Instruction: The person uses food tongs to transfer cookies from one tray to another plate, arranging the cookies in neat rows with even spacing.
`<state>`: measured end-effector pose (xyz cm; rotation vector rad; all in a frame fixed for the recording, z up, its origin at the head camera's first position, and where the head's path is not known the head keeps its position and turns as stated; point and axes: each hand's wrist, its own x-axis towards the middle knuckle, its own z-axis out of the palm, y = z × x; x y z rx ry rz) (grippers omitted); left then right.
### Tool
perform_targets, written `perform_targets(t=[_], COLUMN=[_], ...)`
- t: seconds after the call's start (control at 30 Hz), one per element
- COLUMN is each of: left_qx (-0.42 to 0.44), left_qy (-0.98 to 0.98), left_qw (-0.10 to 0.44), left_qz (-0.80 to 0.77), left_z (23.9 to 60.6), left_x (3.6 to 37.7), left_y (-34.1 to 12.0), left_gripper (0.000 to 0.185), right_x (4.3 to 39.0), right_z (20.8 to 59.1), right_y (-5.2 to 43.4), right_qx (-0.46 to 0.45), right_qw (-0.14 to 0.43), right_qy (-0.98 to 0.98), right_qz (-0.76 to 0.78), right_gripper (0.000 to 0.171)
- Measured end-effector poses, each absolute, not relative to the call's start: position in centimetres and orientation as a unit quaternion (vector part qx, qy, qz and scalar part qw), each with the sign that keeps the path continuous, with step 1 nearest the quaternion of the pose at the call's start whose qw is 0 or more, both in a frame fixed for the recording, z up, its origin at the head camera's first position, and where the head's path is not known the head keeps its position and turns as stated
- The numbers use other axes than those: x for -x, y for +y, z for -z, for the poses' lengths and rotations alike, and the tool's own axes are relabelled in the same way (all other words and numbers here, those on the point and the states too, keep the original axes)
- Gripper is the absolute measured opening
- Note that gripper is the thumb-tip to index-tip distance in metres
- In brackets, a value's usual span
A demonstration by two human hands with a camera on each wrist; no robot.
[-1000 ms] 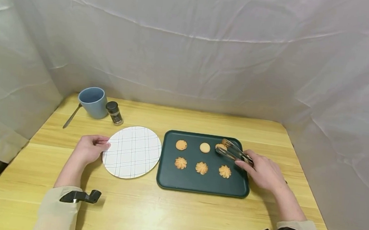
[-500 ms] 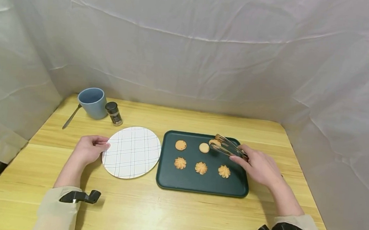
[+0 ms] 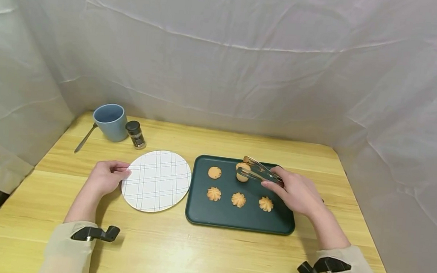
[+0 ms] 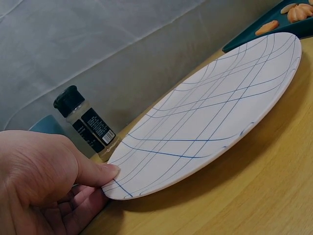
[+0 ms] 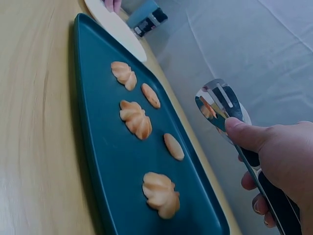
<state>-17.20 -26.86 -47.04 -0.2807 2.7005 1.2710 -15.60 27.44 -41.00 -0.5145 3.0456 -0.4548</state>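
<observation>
At the far left we saw a blue mug [image 3: 109, 120] with a spoon [image 3: 85, 138] and a spice jar [image 3: 135, 134] beside it, all on the yellow wooden table [image 3: 209, 255]. Our left hand [image 3: 105, 176] pinched the near-left rim of the checked plate [image 3: 157, 180], thumb on top. Right of the plate lay the dark green tray [image 3: 240, 217] with five cookies resting on it. Our right hand [image 3: 295, 193] gripped metal tongs [image 3: 259, 170], their long axis pointing left toward the plate, squeezed on a round cookie [image 3: 243, 168] lifted above the tray's back row. White sheeting enclosed the table.
</observation>
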Motion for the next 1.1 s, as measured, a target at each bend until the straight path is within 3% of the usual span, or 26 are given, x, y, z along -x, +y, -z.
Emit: perform_targets(t=[0.57, 1.1], left_qx=[0.102, 0.096], left_qy=[0.894, 0.895], left_qw=[0.072, 0.067], left_qz=[-0.43, -0.431], left_z=[47.1, 47.3], left_x=[17.3, 17.3], left_y=[-26.6, -26.8], left_gripper=[0.036, 0.036], right_x=[16.7, 17.4], right_z=[40.7, 42.3], right_y=[23.2, 19.0], right_qx=[0.217, 0.26], right_qw=[0.007, 0.006], right_qy=[0.964, 0.954], right_qz=[0.15, 0.147], right_gripper=[0.051, 0.056])
